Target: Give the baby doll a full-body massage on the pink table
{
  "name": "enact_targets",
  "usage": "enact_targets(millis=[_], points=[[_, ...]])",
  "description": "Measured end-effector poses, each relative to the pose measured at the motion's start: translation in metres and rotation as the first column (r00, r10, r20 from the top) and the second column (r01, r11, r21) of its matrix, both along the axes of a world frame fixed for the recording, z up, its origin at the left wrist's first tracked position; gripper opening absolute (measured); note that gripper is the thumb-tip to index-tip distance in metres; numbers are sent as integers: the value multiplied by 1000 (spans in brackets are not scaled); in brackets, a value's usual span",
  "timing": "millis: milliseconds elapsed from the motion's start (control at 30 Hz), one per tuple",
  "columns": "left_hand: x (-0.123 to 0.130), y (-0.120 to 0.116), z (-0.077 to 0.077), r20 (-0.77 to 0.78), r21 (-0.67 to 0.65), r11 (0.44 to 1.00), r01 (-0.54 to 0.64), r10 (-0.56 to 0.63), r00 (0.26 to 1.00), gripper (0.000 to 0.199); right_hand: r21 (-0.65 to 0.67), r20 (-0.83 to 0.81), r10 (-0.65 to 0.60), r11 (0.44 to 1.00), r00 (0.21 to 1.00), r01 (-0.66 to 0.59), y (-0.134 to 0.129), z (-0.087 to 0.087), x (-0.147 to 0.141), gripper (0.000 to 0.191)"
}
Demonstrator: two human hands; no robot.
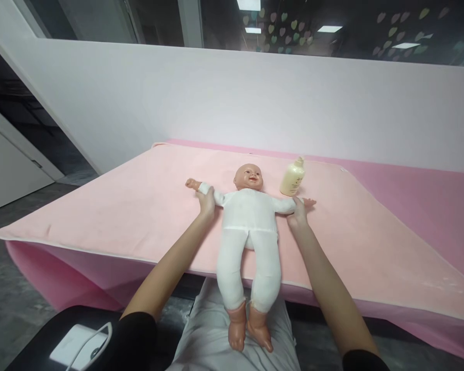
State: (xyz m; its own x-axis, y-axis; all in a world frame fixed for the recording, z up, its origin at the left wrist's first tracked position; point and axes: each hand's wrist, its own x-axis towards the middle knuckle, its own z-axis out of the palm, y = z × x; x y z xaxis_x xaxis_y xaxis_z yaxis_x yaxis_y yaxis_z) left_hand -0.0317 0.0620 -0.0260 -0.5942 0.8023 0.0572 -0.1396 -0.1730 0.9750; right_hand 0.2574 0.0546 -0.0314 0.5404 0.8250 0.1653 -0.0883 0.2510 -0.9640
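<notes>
A baby doll (249, 216) with a white cloth body lies on its back, its head toward the wall and its arms stretched out sideways. Its bare feet hang past the front edge of the table, over my lap. My left hand (207, 201) is closed round the doll's forearm on the left side, close to the wrist. On the other side, my right hand (297, 214) grips the opposite forearm. Both of the doll's small hands stick out beyond my grip. A pale yellow pump bottle (293, 176) stands, slightly tilted in view, just behind my right hand.
A pink cloth (112, 206) covers the table, with a darker pink layer (429, 201) beneath it. Behind rises a white wall (255, 98) with windows above. A white device with a cable (79, 348) lies at lower left on a black surface.
</notes>
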Motion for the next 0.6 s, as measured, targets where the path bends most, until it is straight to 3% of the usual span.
enact_targets(millis=[67, 167, 267, 333, 400, 467, 533, 600], points=[[6, -9, 3, -276, 126, 987, 104, -66, 959, 55, -80, 45, -25, 996, 999, 29, -8, 4, -7, 55], [16, -21, 9, -674, 128, 943, 308, -145, 724, 62, -109, 373, 86, 993, 924, -48, -24, 15, -23, 44], [21, -25, 14, -857, 6, 928, 373, -187, 480, 65, -139, 724, 184, 983, 665, -122, -38, 26, -36, 40], [22, -25, 16, -892, -43, 925, 378, -206, 403, 68, -176, 827, 192, 981, 529, -81, -44, 29, -41, 49], [21, -25, 17, -895, -46, 925, 376, -206, 397, 68, -184, 852, 187, 981, 489, -55, -46, 30, -42, 53], [20, -24, 15, -875, -21, 922, 386, -203, 439, 67, -146, 821, 172, 985, 544, -91, -44, 26, -41, 51], [20, -22, 12, -817, 33, 915, 401, -207, 538, 65, -105, 720, 140, 990, 679, -93, -39, 20, -37, 43], [18, -17, 7, -675, 97, 917, 388, -226, 703, 60, -110, 515, 88, 993, 853, -36, -29, 12, -33, 39]])
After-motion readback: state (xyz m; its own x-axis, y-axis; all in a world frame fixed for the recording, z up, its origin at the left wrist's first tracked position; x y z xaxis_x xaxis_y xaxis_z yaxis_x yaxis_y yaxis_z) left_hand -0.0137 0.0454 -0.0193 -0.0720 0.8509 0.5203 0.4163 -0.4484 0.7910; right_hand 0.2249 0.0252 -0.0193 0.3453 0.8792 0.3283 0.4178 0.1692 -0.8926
